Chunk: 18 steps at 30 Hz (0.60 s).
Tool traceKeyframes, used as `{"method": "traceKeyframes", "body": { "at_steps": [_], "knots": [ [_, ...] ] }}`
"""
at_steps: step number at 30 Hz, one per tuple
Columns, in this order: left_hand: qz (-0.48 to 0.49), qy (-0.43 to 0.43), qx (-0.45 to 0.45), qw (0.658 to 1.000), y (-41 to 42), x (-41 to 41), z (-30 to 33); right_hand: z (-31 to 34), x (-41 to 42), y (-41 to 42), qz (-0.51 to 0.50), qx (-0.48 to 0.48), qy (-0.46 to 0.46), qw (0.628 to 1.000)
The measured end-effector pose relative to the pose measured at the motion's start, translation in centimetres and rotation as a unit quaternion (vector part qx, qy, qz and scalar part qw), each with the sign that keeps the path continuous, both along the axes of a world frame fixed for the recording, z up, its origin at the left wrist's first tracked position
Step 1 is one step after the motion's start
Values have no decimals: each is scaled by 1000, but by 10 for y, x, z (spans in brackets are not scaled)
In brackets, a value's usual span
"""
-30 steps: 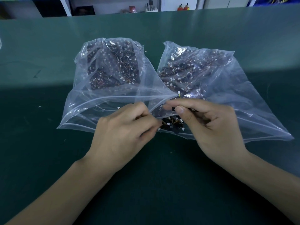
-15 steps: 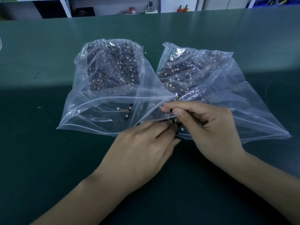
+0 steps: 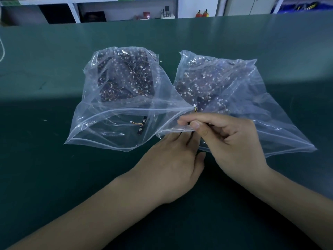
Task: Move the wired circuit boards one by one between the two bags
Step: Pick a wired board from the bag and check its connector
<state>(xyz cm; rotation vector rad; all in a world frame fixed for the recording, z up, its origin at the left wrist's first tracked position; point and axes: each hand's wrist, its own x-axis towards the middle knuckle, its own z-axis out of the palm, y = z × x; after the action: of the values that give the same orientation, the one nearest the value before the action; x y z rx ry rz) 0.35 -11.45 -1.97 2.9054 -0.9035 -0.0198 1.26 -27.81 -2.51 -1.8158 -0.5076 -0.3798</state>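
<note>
Two clear zip bags lie side by side on the green table, the left bag and the right bag, each holding several dark wired circuit boards at its far end. One loose board with a white plug lies inside the left bag near its mouth. My right hand pinches a board at the right bag's mouth; its wire and white plug stick up above my fingers. My left hand rests palm down beside it, fingertips at the right bag's lower lip, and what they touch is hidden.
The green table runs far to all sides. White shelving with small items stands beyond its far edge. A white cord shows at the left border.
My left hand has left the left bag's mouth and moved right and down to the right bag's opening. A board now lies uncovered in the left bag. My right hand stays put.
</note>
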Motion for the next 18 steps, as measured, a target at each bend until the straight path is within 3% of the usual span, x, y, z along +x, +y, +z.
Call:
{"method": "traceKeyframes", "body": {
  "at_steps": [5, 13, 18],
  "knots": [
    [14, 36, -43, 998, -17, 17, 3, 4, -2, 0, 2, 15, 7, 1000],
    [15, 23, 32, 999, -35, 39, -3, 6, -4, 1, 37, 38, 26, 998],
    [-17, 9, -35, 999, -19, 17, -5, 10, -5, 1, 64, 112, 95, 987]
  ]
}}
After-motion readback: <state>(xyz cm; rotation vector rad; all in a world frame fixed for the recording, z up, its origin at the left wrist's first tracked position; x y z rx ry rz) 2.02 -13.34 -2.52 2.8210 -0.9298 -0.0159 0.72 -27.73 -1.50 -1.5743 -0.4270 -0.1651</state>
